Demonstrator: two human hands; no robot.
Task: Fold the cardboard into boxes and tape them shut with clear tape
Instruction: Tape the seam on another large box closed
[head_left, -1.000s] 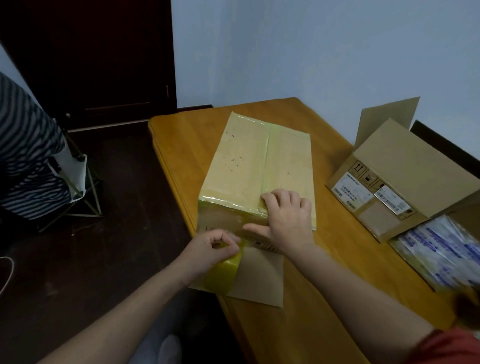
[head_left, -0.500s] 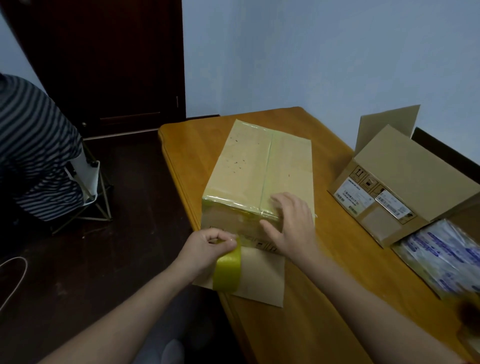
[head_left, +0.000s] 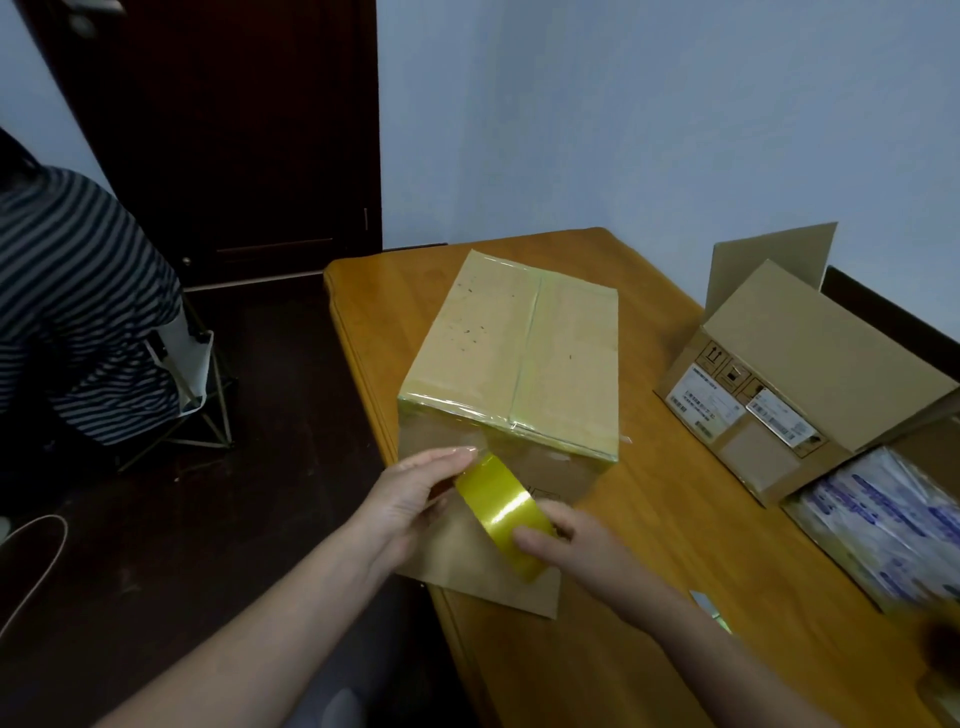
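1. Yellow tape roll (head_left: 498, 512) is held just in front of the taped cardboard box (head_left: 519, 353) on the wooden table (head_left: 675, 519).
2. Left hand (head_left: 410, 501) and right hand (head_left: 579, 543) both grip it, fingers clamped on the roll.

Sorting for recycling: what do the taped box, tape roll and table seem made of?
The taped box: matte brown cardboard, shiny tape film on top. The tape roll: glossy yellowish plastic, bright highlight. The table: likely varnished wood, orange sheen, grain.
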